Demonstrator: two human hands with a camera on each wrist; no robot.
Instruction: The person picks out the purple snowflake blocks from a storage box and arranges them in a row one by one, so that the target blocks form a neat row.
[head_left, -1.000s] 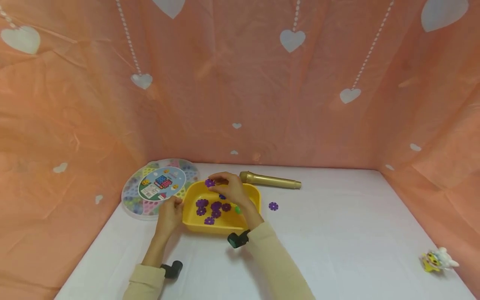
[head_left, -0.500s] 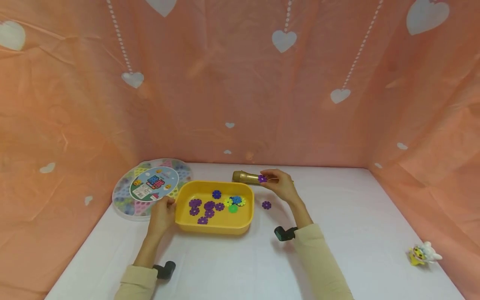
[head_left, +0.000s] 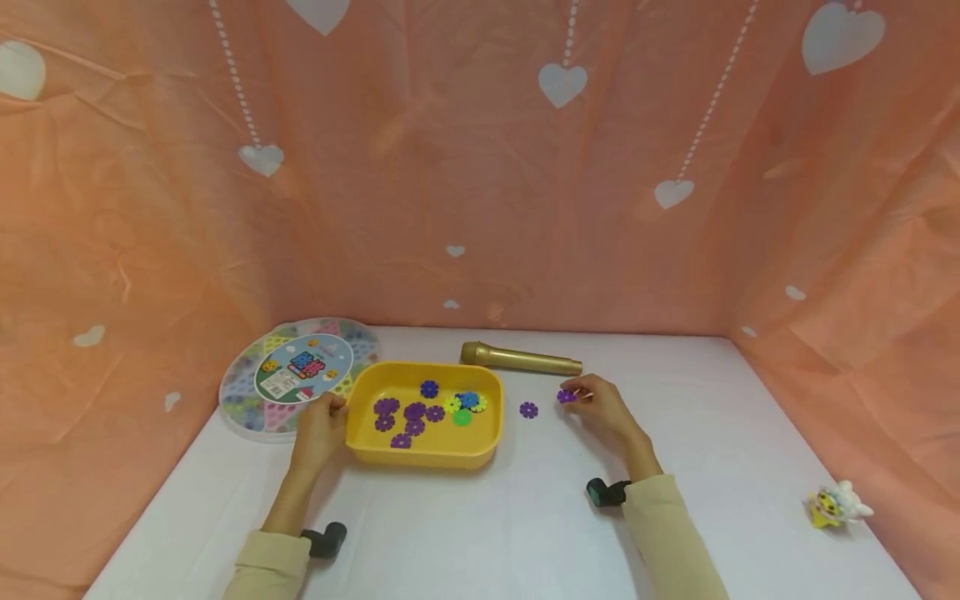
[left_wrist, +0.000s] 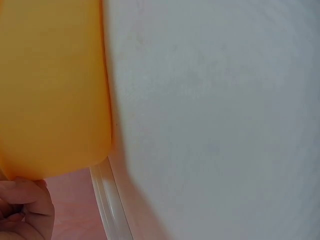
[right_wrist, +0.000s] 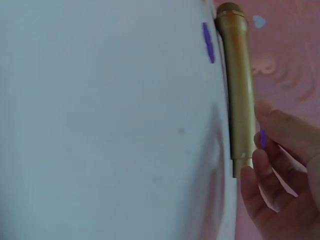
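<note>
Near at right sits a small glossy figurine (head_left: 836, 504). At left, my left hand (head_left: 318, 433) pinches the edge of a smooth, round-cornered yellow plastic tray (head_left: 423, 457) holding flat notched discs (head_left: 415, 412), mostly purple. Right of it, a loose purple disc (head_left: 528, 410) lies on the white tabletop (head_left: 525, 533); just beyond, my right hand (head_left: 603, 408) clamps a toothed purple disc (head_left: 566, 397) between thumb and fingers. Farther lie a slim golden microphone (head_left: 521, 359) and the creased pink curtain (head_left: 487, 208).

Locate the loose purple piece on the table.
In the head view, the loose purple piece lies just right of the yellow tray, between it and the right hand.
</note>
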